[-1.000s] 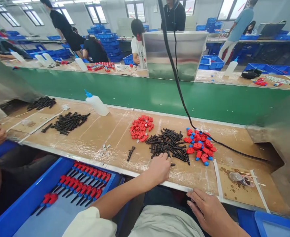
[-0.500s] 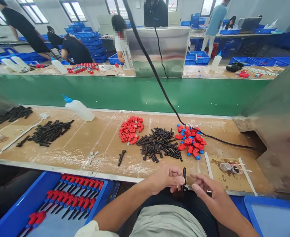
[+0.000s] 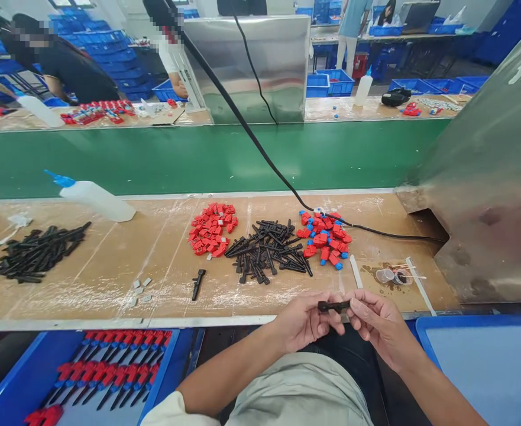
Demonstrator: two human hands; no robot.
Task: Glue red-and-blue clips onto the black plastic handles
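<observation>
A small black plastic toy-gun-shaped part [image 3: 332, 306] lies level between my two hands, above the table's front edge. My right hand [image 3: 378, 322] pinches its right end between thumb and fingers. The fingers of my left hand [image 3: 302, 322] curl behind and under its left portion. On the table ahead is a heap of similar black parts [image 3: 267, 251]. Left of that heap are red plastic pieces [image 3: 212, 229]; on its right are red-and-blue pieces [image 3: 326, 236]. One single black part [image 3: 198, 284] lies apart, nearer the front edge.
A squeeze bottle [image 3: 98, 200] leans at the left, behind another black heap [image 3: 42, 251]. Small grey squares [image 3: 141, 290] lie near the front. Small cups [image 3: 393, 276] with swabs stand right. A cable [image 3: 260, 148] crosses the view. Blue trays [image 3: 171, 355] flank my lap.
The black part has turned from upright to level. My right hand has closed on its right end, where before it was apart from it. The view has shifted.
</observation>
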